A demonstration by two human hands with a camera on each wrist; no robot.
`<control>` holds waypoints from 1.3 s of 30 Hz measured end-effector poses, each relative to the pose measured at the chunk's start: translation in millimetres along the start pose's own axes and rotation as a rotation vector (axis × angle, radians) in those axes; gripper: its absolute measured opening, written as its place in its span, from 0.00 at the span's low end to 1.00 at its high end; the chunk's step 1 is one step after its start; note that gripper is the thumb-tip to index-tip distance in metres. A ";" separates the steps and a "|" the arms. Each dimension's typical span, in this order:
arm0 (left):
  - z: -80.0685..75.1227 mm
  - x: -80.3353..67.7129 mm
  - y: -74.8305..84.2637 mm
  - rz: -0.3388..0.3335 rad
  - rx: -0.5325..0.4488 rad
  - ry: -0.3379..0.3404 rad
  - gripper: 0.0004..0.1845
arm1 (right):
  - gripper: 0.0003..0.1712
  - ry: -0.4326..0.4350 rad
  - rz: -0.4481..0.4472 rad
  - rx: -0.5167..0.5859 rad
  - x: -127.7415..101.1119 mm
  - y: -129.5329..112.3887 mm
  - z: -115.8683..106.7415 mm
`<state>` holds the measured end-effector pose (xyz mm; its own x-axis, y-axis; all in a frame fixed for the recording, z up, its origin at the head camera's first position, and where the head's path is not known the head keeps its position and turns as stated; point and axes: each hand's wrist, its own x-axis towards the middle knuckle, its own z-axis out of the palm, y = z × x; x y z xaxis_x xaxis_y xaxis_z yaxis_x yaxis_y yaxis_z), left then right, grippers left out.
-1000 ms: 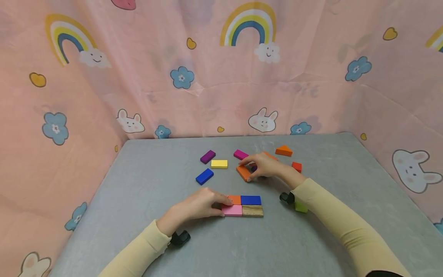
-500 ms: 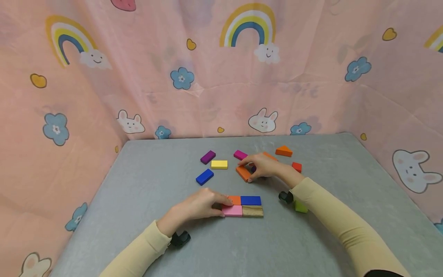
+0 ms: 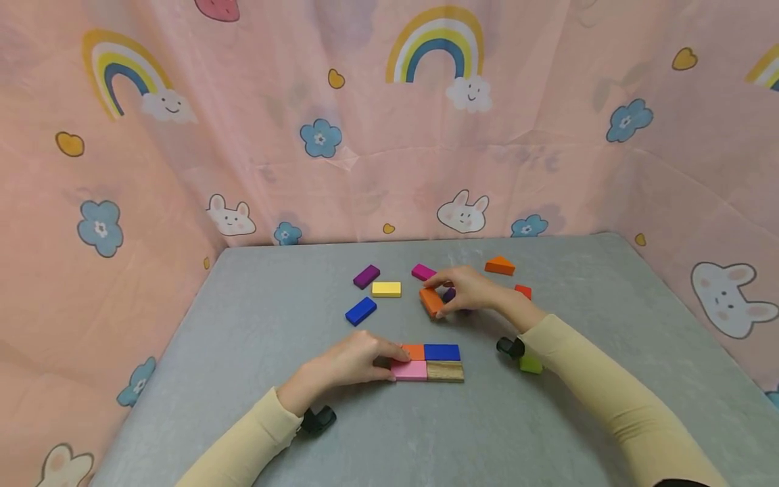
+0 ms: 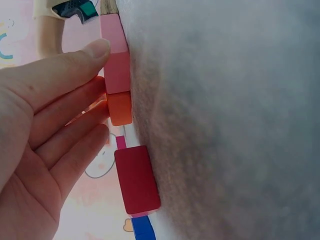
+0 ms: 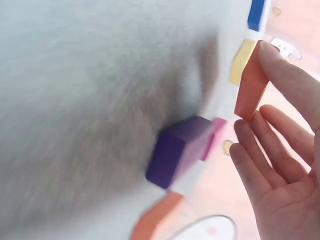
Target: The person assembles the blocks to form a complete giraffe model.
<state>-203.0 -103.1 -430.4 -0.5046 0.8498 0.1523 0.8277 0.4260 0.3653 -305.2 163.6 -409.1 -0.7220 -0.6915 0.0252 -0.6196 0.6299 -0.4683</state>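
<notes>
In my right hand (image 3: 468, 289) an orange block (image 5: 252, 82) is pinched between thumb and fingertips, its shadow on the table apart from it in the right wrist view. A dark purple block (image 5: 180, 150) lies beside that hand. My left hand (image 3: 349, 362) rests at the left end of a flat two-by-two group, thumb and fingertips at a pink block (image 3: 409, 370) and an orange-red block (image 3: 415, 352). A blue block (image 3: 442, 352) and a wood-grain block (image 3: 445, 371) form its right half. Seen by the left wrist, a dark red block (image 4: 137, 180) lies past the fingers.
Behind the group lie a blue block (image 3: 361, 311), a yellow block (image 3: 386, 289), a purple block (image 3: 366, 276) and a magenta block (image 3: 423, 272). An orange triangle (image 3: 500, 266) and a red block (image 3: 523, 292) are farther right. A green block (image 3: 531, 364) sits under the right forearm.
My right hand has raised the orange block from the table and moved it slightly right. My left hand has stayed on the group.
</notes>
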 end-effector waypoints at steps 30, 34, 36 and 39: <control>-1.8 0.3 2.2 -0.003 -0.007 0.014 0.19 | 0.33 0.158 -0.079 -0.049 -130.9 -65.0 32.4; -1.7 -0.2 3.5 -0.018 -0.019 -0.001 0.20 | 0.34 0.119 -0.057 -0.032 -130.9 -69.7 35.6; -1.2 -0.3 3.7 -0.018 -0.018 -0.003 0.20 | 0.34 0.098 -0.057 -0.024 -131.2 -71.2 37.1; -0.5 -0.1 3.1 -0.013 -0.011 0.004 0.19 | 0.35 0.060 -0.039 -0.017 -131.1 -73.0 39.0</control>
<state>-200.5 -102.0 -428.7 -0.5166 0.8428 0.1511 0.8183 0.4339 0.3770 -153.3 194.5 -412.7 -0.7142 -0.6932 0.0966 -0.6522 0.6091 -0.4513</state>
